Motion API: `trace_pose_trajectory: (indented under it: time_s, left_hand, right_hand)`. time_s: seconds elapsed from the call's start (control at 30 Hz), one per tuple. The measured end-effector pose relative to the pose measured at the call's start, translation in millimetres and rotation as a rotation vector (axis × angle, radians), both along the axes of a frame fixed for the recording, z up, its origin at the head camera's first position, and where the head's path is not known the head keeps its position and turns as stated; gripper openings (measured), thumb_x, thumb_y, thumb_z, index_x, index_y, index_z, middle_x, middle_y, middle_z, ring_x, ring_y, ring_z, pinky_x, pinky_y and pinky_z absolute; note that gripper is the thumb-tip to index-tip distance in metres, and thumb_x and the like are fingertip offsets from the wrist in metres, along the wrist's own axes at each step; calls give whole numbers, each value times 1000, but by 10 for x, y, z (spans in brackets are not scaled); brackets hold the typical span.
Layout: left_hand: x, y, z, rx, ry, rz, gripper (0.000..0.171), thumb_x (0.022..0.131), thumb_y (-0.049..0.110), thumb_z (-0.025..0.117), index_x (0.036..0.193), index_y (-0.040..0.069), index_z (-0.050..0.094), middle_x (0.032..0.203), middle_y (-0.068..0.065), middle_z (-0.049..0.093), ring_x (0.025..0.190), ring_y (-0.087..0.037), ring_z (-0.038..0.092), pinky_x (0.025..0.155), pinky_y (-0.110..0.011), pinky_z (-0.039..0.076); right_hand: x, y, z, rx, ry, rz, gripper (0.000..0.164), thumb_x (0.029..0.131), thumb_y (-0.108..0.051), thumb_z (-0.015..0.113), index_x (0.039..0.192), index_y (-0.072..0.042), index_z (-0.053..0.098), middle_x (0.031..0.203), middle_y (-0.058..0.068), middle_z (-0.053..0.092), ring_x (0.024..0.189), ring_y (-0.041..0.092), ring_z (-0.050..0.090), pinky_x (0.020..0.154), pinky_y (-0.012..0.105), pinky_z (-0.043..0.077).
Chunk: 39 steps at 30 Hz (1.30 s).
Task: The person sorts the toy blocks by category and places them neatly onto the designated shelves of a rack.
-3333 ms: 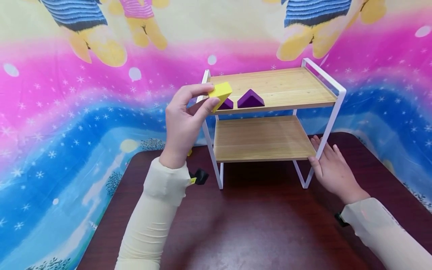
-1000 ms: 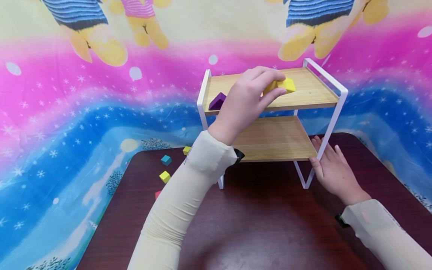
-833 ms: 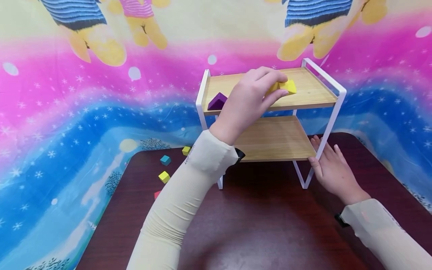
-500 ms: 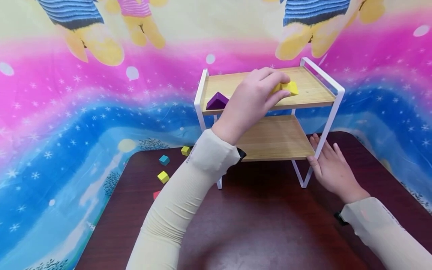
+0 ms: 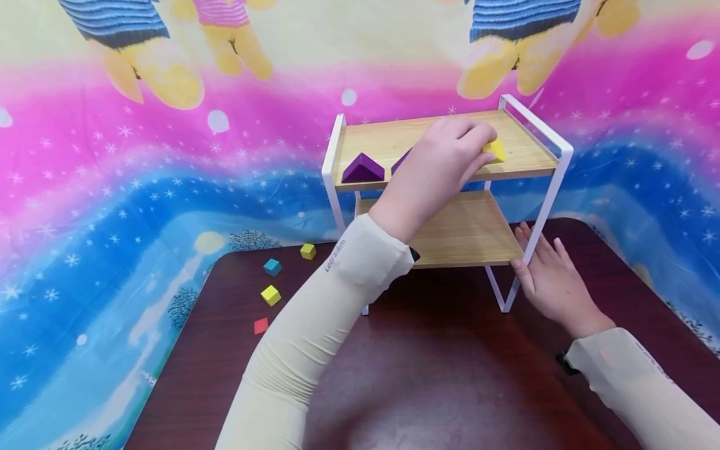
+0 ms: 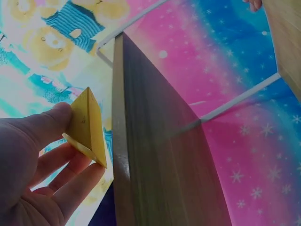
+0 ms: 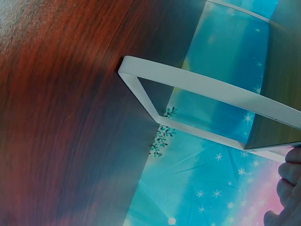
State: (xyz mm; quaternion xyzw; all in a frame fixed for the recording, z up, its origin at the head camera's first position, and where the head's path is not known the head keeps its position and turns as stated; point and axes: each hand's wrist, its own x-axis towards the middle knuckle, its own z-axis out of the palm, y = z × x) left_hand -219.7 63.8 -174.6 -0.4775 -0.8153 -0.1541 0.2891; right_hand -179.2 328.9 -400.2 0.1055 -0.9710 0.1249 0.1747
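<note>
My left hand (image 5: 435, 165) pinches a yellow triangular block (image 5: 496, 150) at the front right of the top shelf. In the left wrist view the thumb and fingers grip the block (image 6: 84, 122) by its ends, close to the shelf edge. Whether it touches the board cannot be told. Two purple triangular blocks are on the top shelf: one (image 5: 363, 169) at the left, another (image 5: 398, 161) mostly hidden by my left hand. My right hand (image 5: 554, 287), fingers straight, rests against the right leg of the white-framed two-tier wooden rack (image 5: 467, 228), thumb in front.
Left of the rack, small cubes lie on the dark red table (image 5: 427, 387): a blue cube (image 5: 272, 267), a yellow cube (image 5: 271, 295), another yellow cube (image 5: 307, 251) and a red cube (image 5: 261, 325). A cartoon-printed cloth (image 5: 169, 187) hangs behind the table.
My left hand carried the yellow block from the rack's left end to the right, then shifted slightly further right. The second purple block's edge shows again. My right hand stays in place.
</note>
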Motion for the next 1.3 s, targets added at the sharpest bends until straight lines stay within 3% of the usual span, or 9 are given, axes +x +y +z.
trace_pose_trajectory:
  time_s: [0.2,0.43,0.73,1.3]
  left_hand:
    - [8,45,-16,-30,34,44,31,101,27,65,125,8,68,123,-4,67,120,-18,58,109,-16,36]
    - [48,105,16,-134,7,100,31,104,32,56,128,13,63,128,0,65,123,-15,55,109,-13,32]
    - [46,146,-10,-178,-32,110,34,106,31,53,132,11,60,132,-2,63,125,-15,55,111,-15,33]
    - [54,193,-44,-173,-70,126,34,106,27,52,135,11,59,137,-4,62,128,-17,55,112,-16,33]
  right_hand:
    - [14,-3,4,-7,-9,-4,66,111,-41,29,160,-1,13,167,21,13,155,35,-1,122,51,-13]
    - [8,0,12,-9,-11,1,66,111,-42,29,161,-1,13,167,21,13,155,36,0,122,51,-13]
    - [18,-7,-3,-15,6,4,65,111,-40,30,160,0,14,167,21,14,155,38,3,122,52,-11]
    - [33,-7,-13,-31,22,9,65,111,-39,31,161,-1,14,166,23,15,154,41,7,123,52,-9]
